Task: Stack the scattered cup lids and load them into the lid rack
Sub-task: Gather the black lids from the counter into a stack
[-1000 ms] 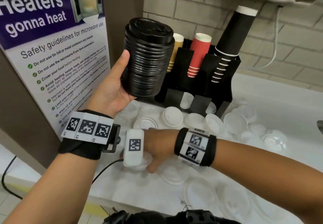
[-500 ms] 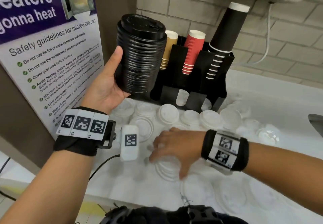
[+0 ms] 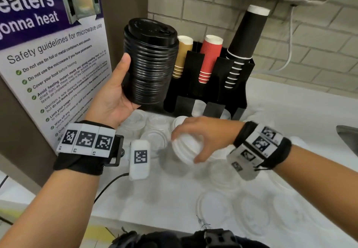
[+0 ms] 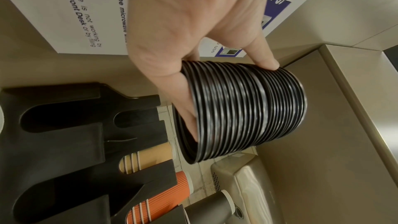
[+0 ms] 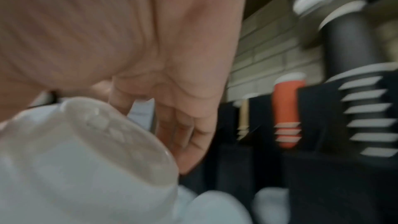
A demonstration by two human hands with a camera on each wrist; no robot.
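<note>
Black lids, a tall nested stack (image 3: 150,61), sit gripped in my left hand (image 3: 114,94) beside the rack (image 3: 211,85) in the head view, while my right hand (image 3: 201,135) curls over a few white lids (image 3: 186,149) above the scattered ones on the counter (image 3: 290,100). Left wrist: thumb and fingers wrap the black stack. Right wrist, blurred: fingers cup the white lids. I judge gathering is underway; next I must seat these squarely on more white lids.

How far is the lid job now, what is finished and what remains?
Done: the black lid stack is gathered, held by the left hand beside the rack. In hand: the right hand grips a few white lids. Left: many loose lids lie on the counter.
</note>
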